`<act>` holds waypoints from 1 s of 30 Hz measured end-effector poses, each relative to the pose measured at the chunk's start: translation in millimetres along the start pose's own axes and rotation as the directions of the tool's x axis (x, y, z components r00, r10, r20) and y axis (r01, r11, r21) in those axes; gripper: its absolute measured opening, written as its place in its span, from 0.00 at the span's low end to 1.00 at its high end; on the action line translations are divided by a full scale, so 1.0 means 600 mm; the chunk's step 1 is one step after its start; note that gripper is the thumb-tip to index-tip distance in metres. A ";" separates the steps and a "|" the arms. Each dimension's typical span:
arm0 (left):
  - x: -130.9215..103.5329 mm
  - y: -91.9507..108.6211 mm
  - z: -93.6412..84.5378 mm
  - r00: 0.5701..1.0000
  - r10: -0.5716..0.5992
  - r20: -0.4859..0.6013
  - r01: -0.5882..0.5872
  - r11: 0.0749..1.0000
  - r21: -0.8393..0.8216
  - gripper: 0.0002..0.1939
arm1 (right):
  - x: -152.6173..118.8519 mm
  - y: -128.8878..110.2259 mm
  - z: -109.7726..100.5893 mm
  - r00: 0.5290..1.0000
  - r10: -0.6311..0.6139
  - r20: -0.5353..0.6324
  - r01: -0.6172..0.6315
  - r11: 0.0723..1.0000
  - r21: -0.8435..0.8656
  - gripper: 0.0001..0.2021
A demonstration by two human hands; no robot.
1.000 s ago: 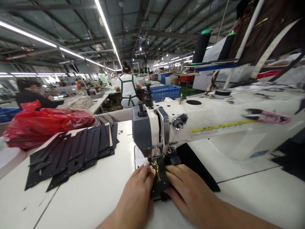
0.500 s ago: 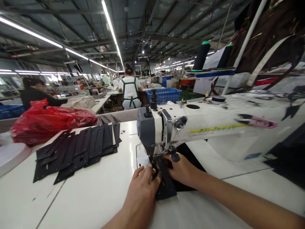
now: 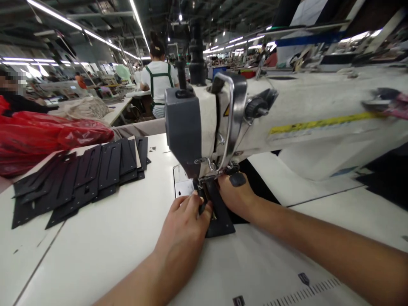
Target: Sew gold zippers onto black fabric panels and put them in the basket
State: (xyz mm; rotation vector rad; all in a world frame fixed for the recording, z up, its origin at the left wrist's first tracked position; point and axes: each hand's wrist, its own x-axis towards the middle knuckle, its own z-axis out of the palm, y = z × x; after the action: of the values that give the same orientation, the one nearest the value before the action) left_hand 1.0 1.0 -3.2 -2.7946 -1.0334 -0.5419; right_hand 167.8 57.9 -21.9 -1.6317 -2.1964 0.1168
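A black panel (image 3: pixel 225 227) with a long slot lies beneath the presser foot of a white sewing machine (image 3: pixel 208 123). Gold-coloured zipper teeth (image 3: pixel 214 216) show in the slot. My left hand (image 3: pixel 186 223) has its thumb and fingers closed at the panel's left side, just in front of the needle area. On the other side, my right hand (image 3: pixel 237 195) is curled against the panel's right edge; its fingertips are partly hidden behind the machine head. Under my right hand and forearm lies a larger black piece (image 3: pixel 259 182).
Overlapping black slotted panels (image 3: pixel 86 176) lie on the white table (image 3: pixel 105 255) at left. Behind them is a red plastic bag (image 3: pixel 60 131). A ruler scale (image 3: pixel 296 295) marks the front edge. Pink-handled snips (image 3: pixel 395 104) rest on the machine arm. A person (image 3: pixel 157 80) sits ahead.
My view has moved closer and tilted down, so the machine looks larger and the ruler scale shows. Both hands stay at the black panel beside the presser foot.
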 end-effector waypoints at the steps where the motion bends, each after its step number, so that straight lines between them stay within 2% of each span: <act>1: 0.000 0.000 -0.001 1.000 -0.008 0.005 0.008 1.000 -0.006 0.16 | -0.001 0.000 0.000 1.000 0.013 -0.012 -0.013 1.000 -0.002 0.11; 3: -0.005 0.001 -0.003 1.000 -0.006 0.001 0.006 1.000 -0.028 0.18 | -0.018 -0.002 -0.010 0.999 0.014 -0.034 -0.013 1.000 0.017 0.10; 4: -0.008 0.002 -0.004 1.000 -0.007 -0.010 0.006 0.999 -0.043 0.18 | -0.033 -0.005 -0.017 0.999 -0.023 -0.041 0.024 0.999 0.038 0.10; 6: -0.016 0.004 -0.007 0.999 -0.004 -0.051 0.000 0.997 -0.080 0.18 | -0.072 -0.013 -0.034 0.982 -0.176 -0.069 0.183 0.978 0.101 0.09; 8: -0.023 0.007 -0.009 0.995 0.012 -0.098 -0.024 0.992 -0.121 0.15 | -0.110 -0.020 -0.047 0.897 -0.406 -0.175 0.431 0.890 0.147 0.11; 10: -0.026 0.012 -0.011 0.987 0.039 -0.154 -0.061 0.989 -0.137 0.12 | -0.136 -0.025 -0.054 0.819 -0.517 -0.249 0.556 0.822 0.120 0.12; 14: -0.026 0.019 -0.013 0.977 0.123 -0.176 -0.133 0.990 -0.045 0.13 | -0.142 -0.029 -0.053 0.780 -0.554 -0.290 0.590 0.806 0.047 0.14; 20: -0.015 0.013 -0.012 0.964 0.187 -0.189 -0.183 0.982 0.038 0.16 | -0.131 -0.027 -0.047 0.778 -0.546 -0.310 0.584 0.811 0.039 0.16; 27: -0.009 0.000 0.001 0.971 0.167 -0.171 -0.165 0.986 0.025 0.14 | -0.117 -0.022 -0.045 0.784 -0.525 -0.331 0.582 0.808 0.095 0.16; 30: -0.006 -0.008 0.009 0.967 0.154 -0.205 -0.150 0.988 0.034 0.15 | -0.106 -0.019 -0.043 0.789 -0.519 -0.329 0.580 0.807 0.117 0.17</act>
State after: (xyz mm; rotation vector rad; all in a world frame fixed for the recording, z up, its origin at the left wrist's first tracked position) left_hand -3.0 3.8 -9.6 -2.7002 -0.7711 -0.7794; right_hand 182.2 -9.5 -11.5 -0.7774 -2.2443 -0.0477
